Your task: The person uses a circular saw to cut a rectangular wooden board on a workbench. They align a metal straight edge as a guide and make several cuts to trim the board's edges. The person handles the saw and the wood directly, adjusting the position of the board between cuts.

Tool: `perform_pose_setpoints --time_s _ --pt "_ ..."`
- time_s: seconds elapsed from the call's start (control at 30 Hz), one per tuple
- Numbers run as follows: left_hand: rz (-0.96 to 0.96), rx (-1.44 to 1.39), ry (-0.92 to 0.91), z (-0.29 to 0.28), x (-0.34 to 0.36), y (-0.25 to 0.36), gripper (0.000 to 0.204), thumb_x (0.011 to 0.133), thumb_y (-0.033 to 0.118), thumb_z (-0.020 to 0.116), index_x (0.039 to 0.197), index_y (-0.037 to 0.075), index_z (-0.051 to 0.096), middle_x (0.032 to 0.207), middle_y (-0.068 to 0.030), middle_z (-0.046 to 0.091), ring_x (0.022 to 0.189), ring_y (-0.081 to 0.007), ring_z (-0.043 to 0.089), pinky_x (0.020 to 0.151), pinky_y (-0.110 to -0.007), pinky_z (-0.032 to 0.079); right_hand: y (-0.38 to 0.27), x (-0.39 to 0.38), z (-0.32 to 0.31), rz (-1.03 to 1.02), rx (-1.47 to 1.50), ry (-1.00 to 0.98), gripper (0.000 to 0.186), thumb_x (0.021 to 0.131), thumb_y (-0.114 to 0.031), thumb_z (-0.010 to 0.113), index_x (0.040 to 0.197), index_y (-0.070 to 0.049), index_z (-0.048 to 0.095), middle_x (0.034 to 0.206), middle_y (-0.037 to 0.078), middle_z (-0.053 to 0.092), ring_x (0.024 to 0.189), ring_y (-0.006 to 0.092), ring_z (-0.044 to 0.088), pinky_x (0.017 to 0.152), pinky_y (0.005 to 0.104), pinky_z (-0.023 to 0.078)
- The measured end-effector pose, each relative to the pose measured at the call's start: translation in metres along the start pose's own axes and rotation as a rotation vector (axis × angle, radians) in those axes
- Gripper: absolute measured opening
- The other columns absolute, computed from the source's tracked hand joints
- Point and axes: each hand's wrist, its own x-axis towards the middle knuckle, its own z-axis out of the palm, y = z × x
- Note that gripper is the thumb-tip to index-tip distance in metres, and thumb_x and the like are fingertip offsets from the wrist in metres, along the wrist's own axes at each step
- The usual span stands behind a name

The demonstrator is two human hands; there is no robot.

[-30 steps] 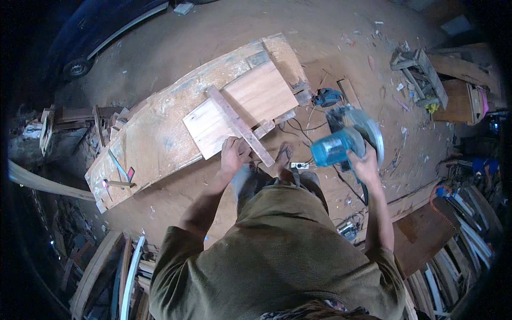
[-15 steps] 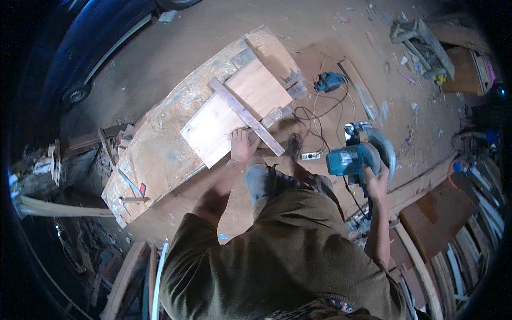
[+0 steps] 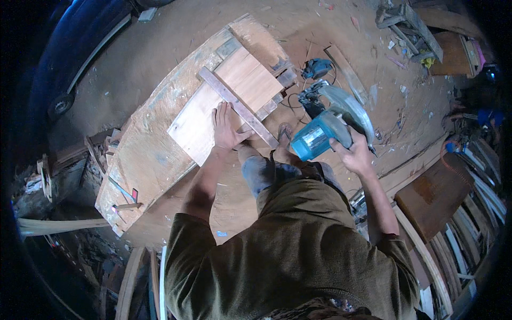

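My right hand (image 3: 356,153) is wrapped round the handle of a teal circular saw (image 3: 314,137), which hangs in the air right of the workbench. Its grey blade guard faces right and away from me. My left hand (image 3: 225,128) lies flat with fingers spread on a pale wooden board (image 3: 186,124), beside a narrow wooden strip (image 3: 238,107). That strip lies slantwise across the board, its near end sticking out past the bench edge. A further part of the pale board (image 3: 249,77) shows beyond the strip.
The worn wooden workbench (image 3: 144,154) carries a hammer-like tool (image 3: 126,192) at its near left end. A blue power tool (image 3: 317,68) with a dark cord lies on the floor. Wood offcuts (image 3: 456,213) are stacked at right; a dark blue vehicle (image 3: 80,48) stands far left.
The circular saw has swung up and left toward the bench in my right hand. My left hand has shifted forward on the board, its fingers now spread. The view has moved slightly.
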Motion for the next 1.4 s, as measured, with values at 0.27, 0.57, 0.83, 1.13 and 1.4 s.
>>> perform_pose_setpoints --time_s 0.27,0.57,0.83,1.13,1.4 --pt "-0.010 0.056 -0.017 -0.003 -0.003 -0.008 0.122 0.067 0.072 0.076 0.151 -0.007 0.037 0.159 -0.0294 0.035 0.151 -0.0440 0.028 0.125 -0.061 0.016 -0.042 0.026 0.074 -0.003 0.067 -0.024 0.034 0.089 -0.012 0.072 0.118 0.005 0.065 0.094 0.013 0.073 0.088 0.0162 0.068 0.083 0.0336 0.053" --pt "-0.038 -0.061 -0.077 -0.013 -0.010 -0.016 0.116 0.072 0.058 0.079 0.157 -0.002 0.030 0.164 -0.0253 0.028 0.155 -0.0400 0.022 0.128 -0.057 0.012 -0.068 0.029 0.143 -0.014 -0.070 -0.109 0.028 0.090 -0.010 0.069 0.114 0.004 0.065 0.092 0.009 0.071 0.086 0.0140 0.065 0.081 0.0322 0.052" --pt "-0.045 -0.019 -0.248 -0.022 -0.011 -0.023 0.118 0.069 0.044 0.081 0.161 0.001 0.021 0.168 -0.0207 0.021 0.158 -0.0351 0.015 0.130 -0.054 0.009 -0.075 0.033 0.171 0.081 -0.026 -0.160 0.038 0.093 -0.006 0.067 0.128 0.006 0.060 0.113 0.011 0.070 0.104 0.0175 0.065 0.094 0.0335 0.051" --pt "-0.045 -0.008 -0.220 -0.022 -0.014 -0.030 0.114 0.075 0.058 0.075 0.160 -0.001 0.026 0.166 -0.0193 0.027 0.156 -0.0348 0.018 0.129 -0.053 0.009 -0.071 0.034 0.170 0.143 0.016 -0.202 0.044 0.095 -0.010 0.069 0.133 0.006 0.056 0.121 0.010 0.067 0.109 0.0170 0.061 0.097 0.0339 0.049" --pt "-0.063 -0.166 -0.194 -0.015 -0.012 -0.031 0.107 0.077 0.041 0.074 0.159 -0.003 0.024 0.167 -0.0215 0.023 0.158 -0.0354 0.015 0.130 -0.054 0.008 -0.070 0.034 0.170 0.128 0.019 -0.192 0.042 0.095 -0.013 0.068 0.131 0.005 0.058 0.116 0.007 0.066 0.105 0.0145 0.060 0.093 0.0329 0.050"
